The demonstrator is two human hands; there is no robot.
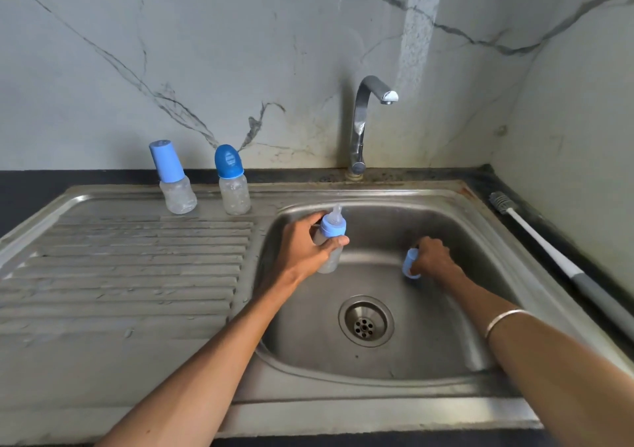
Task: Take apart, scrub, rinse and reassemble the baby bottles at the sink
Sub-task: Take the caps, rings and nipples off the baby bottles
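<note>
Left hand: your left hand (310,245) was over the sink basin, its fingers curled round the clear body of a baby bottle (330,240), the thumb pressed across the front just below the blue collar.
Held bottle: it stood nearly upright in your grip, cap off, the clear teat above your fingers and the base below them, clear of the basin floor.
Right hand: your right hand (432,254) was low in the basin, to the right of the held bottle and well apart from it, fingers curled and pinching a blue bottle cap (410,264).
Cap: it lay on its side at your fingertips, open end toward the left; whether it touched the basin floor could not be told.
Sink: the steel sink (446,354) held both of your hands; the drain (365,321) lay nearer you than either set of fingers.
Other bottles: two capped baby bottles stood on the drainboard (120,275), beyond and to the left of your left fingers, one with a flat-topped cap (173,177), one with a domed cap (231,179).
Faucet: the faucet (363,120) stood beyond your hands; no water ran from it.
Brush: a bottle brush (535,237) lay on the counter, to the right of your right fingers, untouched.
Wrist: a bangle (504,321) sat on your right forearm.
</note>
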